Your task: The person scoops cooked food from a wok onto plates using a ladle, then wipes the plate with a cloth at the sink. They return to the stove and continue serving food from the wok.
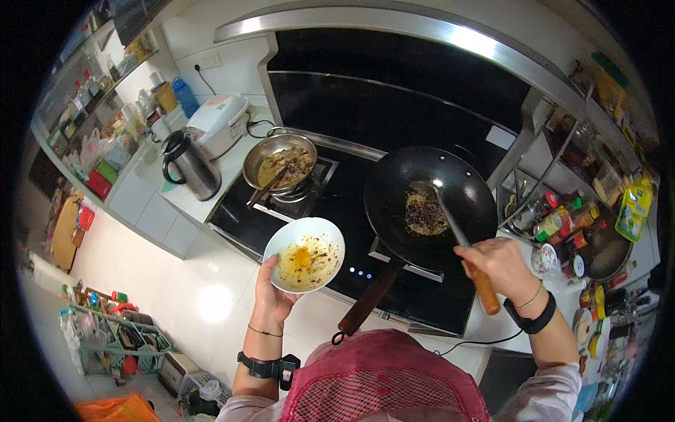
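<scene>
My left hand (275,289) grips the rim of a white bowl (329,237), tilted towards me, with oily yellow and red seasoning residue (304,261) inside. My right hand (498,264) is closed round the wooden handle (485,295) of a metal cooking utensil, whose shaft (451,219) reaches into a large black wok (474,211). Its tip is in or beside dark chopped seasonings in oil (424,213) at the wok's bottom. The wok sits on the right burner, its dark wooden handle (372,299) pointing towards me.
On the left burner stands a steel pan (250,166) of cooked food with chopsticks (269,187). A steel thermos jug (195,166) and a white rice cooker (219,118) stand left of the black hob (422,306). Seasoning bottles (551,224) crowd the right side. The range hood (369,21) hangs beyond.
</scene>
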